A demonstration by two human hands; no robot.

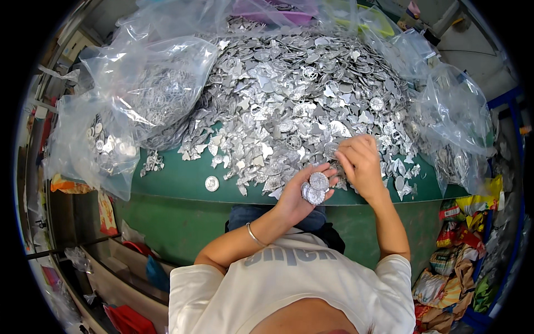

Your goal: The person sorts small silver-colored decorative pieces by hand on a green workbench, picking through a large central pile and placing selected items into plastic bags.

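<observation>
My left hand (295,199) is turned palm up at the table's near edge, its fingers curled under a few round silver-coloured metal discs (319,181) with raised patterns. Just to its right, my right hand (360,161) is closed in a pinch on another round metal disc (331,150) at the front of the pile. Flat silver-coloured metal pieces of many shapes make up the large pile (278,111), which spreads across the green table top (183,183). One single round disc (212,183) lies apart on the green surface, left of my hands.
A clear plastic bag (161,89) of tangled metal pieces stands left of the pile, beside a smaller bag (111,145) of round pieces. More plastic bags (453,111) lie at the right. Behind are a purple basket (272,12) and a yellow-green one (370,19).
</observation>
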